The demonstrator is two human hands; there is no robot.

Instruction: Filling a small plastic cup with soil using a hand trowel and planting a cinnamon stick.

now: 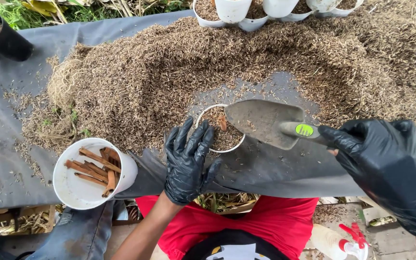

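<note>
Nearest the camera, red cloth (pixel 266 224) covers the person's lap below the worktop's edge. Beyond it, a grey sheet (pixel 6 139) is spread over the worktop, and a broad heap of dry brown husk (pixel 179 62) lies across most of it. Along the far edge stands a row of white pots (pixel 232 9), and a black pot (pixel 1 36) lies tipped at the far left. A white cup (pixel 80 192) holding brown bark strips (pixel 97 166) lies on its side at the near left. The right hand (pixel 391 168), black-gloved, is closed around the handle of a grey trowel (pixel 263 120), whose blade hangs over a small white pot (pixel 222 130) part-filled with husk. The left hand (pixel 186 161), also gloved, rests with fingers spread against that pot's near rim, gripping nothing.
</note>
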